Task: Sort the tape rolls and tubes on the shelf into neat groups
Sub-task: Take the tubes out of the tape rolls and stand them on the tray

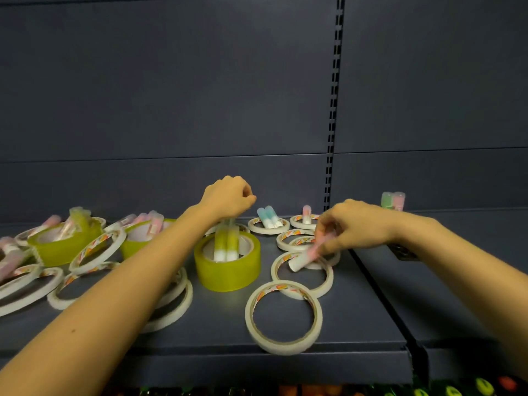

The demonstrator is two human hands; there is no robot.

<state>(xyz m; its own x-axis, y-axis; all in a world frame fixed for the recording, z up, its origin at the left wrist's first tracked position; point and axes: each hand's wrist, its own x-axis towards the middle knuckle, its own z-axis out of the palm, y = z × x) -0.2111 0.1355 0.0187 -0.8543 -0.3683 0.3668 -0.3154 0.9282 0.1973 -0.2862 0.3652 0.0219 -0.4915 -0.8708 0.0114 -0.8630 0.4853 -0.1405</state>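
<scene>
Back panel (171, 95) is dark and bare, with a slotted upright (333, 110) right of centre. The shelf (223, 321) carries everything.

Yellow tape roll (227, 274) stands mid-shelf with two yellow-green tubes (227, 244) upright in its core. Two more yellow rolls sit at left (64, 247) and (134, 241), pink and green tubes leaning in and around them, blurred.

Left hand (228, 198) has curled fingers right above the yellow-green tube tops; can't tell if it grips them.

Right hand (357, 224) pinches a pink tube (308, 252) at its upper end. The tube is tilted, its white end low inside a white tape ring (303, 281). Motion blur here.

Front white ring (284, 317) sits near the shelf edge, overlapping that ring. More white rings are scattered flat or tilted at left (97, 250).

Back row: two blue tubes (268, 217) in a white ring, and a single pink tube (306, 214) in the next ring. A green and pink pair (393, 200) stands on the adjacent shelf, far right.
</scene>
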